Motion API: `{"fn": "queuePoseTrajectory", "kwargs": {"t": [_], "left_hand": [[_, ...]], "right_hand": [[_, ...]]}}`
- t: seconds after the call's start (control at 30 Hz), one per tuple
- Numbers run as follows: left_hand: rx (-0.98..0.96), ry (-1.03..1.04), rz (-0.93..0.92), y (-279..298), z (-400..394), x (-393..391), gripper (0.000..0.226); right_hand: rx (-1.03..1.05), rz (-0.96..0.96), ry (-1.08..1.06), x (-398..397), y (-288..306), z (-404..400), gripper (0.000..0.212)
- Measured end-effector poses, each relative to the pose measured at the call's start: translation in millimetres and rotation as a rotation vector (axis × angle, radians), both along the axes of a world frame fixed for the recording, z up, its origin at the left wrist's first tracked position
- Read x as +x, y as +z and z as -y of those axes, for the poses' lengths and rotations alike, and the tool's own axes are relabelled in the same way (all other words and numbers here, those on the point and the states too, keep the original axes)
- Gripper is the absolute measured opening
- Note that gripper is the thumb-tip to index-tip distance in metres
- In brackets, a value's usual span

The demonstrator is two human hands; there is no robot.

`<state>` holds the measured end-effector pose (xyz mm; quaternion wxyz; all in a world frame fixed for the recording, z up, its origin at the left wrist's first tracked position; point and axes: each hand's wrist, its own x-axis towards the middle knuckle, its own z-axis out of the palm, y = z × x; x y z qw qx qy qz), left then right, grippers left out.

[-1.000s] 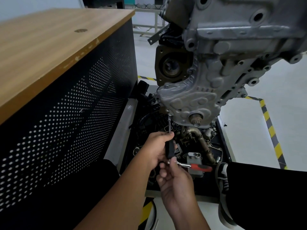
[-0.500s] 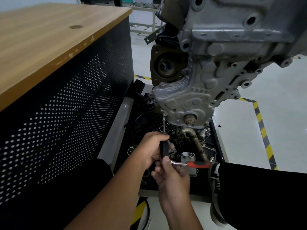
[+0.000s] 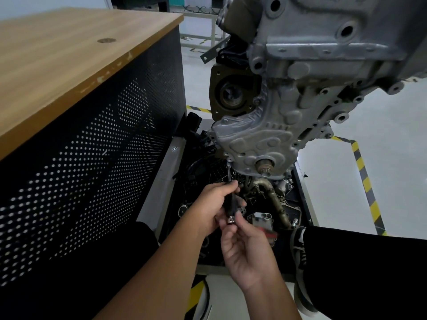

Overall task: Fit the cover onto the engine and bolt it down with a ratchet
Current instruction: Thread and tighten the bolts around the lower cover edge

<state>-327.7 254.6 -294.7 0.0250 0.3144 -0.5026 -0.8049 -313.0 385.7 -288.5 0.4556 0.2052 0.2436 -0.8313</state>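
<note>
Cover [image 3: 261, 139]: grey cast metal, seated against the lower front of the engine [image 3: 323, 42], which hangs above the floor. A shaft stub [image 3: 264, 166] protrudes near the cover's bottom edge.

Driver [image 3: 231, 202]: black handle, thin steel shank running up to a bolt [image 3: 228, 160] at the cover's lower left corner. Held nearly upright.

Left hand [image 3: 211, 204]: grip wrapped round the black handle, fingers curled.

Right hand [image 3: 247, 252]: just below the left, fingertips pinching the metal head of the ratchet [image 3: 231, 220] at the handle's lower end. Its red handle [image 3: 270, 235] shows blurred beyond the fingers.

Tray [image 3: 300, 181]: black, beneath the engine, holding loose parts, among them a bent metal pipe [image 3: 275, 199] and a small grey housing [image 3: 261, 218].

Surface [image 3: 69, 54]: wooden top to the left, with a black perforated side panel [image 3: 92, 169].

Floor [image 3: 369, 169]: pale, marked with yellow-and-black tape [image 3: 365, 181].

Shoe [image 3: 300, 262]: black and white, at lower right beside a dark trouser leg [image 3: 369, 273].
</note>
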Motion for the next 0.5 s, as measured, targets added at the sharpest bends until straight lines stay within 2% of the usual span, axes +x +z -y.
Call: {"fn": "queuePoseTrajectory", "kwargs": {"t": [0.07, 0.1, 0.13, 0.2, 0.27, 0.3, 0.33, 0.37, 0.4, 0.47, 0.5], "left_hand": [[0.054, 0.001, -0.039, 1, 3, 1, 0.025], [0.038, 0.012, -0.041, 0, 4, 2, 0.025], [0.004, 0.027, -0.031, -1, 3, 3, 0.024], [-0.077, 0.061, -0.001, -4, -1, 3, 0.022], [-0.136, 0.089, 0.014, -9, -7, 1, 0.022], [-0.154, 0.099, 0.018, -10, -9, -1, 0.021], [-0.157, 0.107, 0.019, -10, -11, -3, 0.021], [-0.148, 0.113, 0.020, -8, -11, -3, 0.022], [-0.127, 0.114, 0.026, -6, -10, -4, 0.023], [-0.058, 0.064, 0.047, -2, -4, -3, 0.028], [-0.012, 0.033, 0.042, -1, -2, -3, 0.030]], "right_hand": [[-0.175, 0.170, -0.016, 0, 2, -2, 0.029], [-0.149, 0.143, 0.013, -1, 1, -1, 0.027], [-0.031, 0.036, 0.066, -1, -1, 0, 0.020], [0.379, -0.327, 0.141, -2, -5, 2, 0.012], [0.827, -0.799, 0.158, -5, -17, 2, 0.014], [0.976, -0.983, 0.161, -4, -19, 2, 0.013], [1.042, -1.068, 0.127, -4, -22, 4, 0.011], [0.969, -0.976, 0.062, -2, -20, 5, 0.011], [0.773, -0.725, 0.001, -3, -14, 5, 0.012], [0.220, -0.153, -0.020, -4, -2, 4, 0.014], [0.008, 0.047, -0.020, -4, 2, 2, 0.018]]}}
